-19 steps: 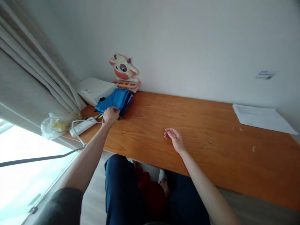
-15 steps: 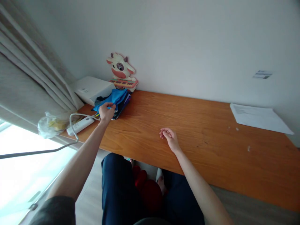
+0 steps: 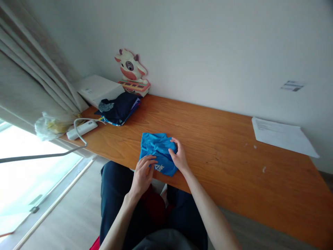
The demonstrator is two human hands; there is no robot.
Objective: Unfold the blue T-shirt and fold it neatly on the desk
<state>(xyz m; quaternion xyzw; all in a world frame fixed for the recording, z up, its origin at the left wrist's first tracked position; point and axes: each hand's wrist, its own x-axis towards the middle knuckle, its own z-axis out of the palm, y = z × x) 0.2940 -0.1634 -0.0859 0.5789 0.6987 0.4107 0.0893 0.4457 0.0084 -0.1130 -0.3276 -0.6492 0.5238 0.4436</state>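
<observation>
A: The blue garment [image 3: 158,152] is off the pile and down on the desk [image 3: 221,139] right in front of the person, near the front edge

B: Half a second ago the left hand [image 3: 142,173] was stretched far out to the stack by the wall, pinching that blue cloth on top. Now it is drawn back close to the body, fingers laid flat on the near edge of the cloth, by the white logo

A: And the right hand [image 3: 178,158]? It was lying idle, loosely curled on bare wood. Now it presses on the garment's right edge, fingers spread over the fabric. Neither hand is closed round anything; both rest open on the cloth

B: So the piece sits between the two hands, folded or bunched into a rough square, ready to be handled, I would judge

A: Back where the left hand came from, the pile of dark clothes [image 3: 119,108] shows navy on top now that the blue layer is gone. It lies well away from both hands, beside the white box [image 3: 97,89] and under the cow toy [image 3: 131,71]

B: The power strip [image 3: 82,129] and the papers [image 3: 282,136] far off to the right hand's side look unmoved
</observation>
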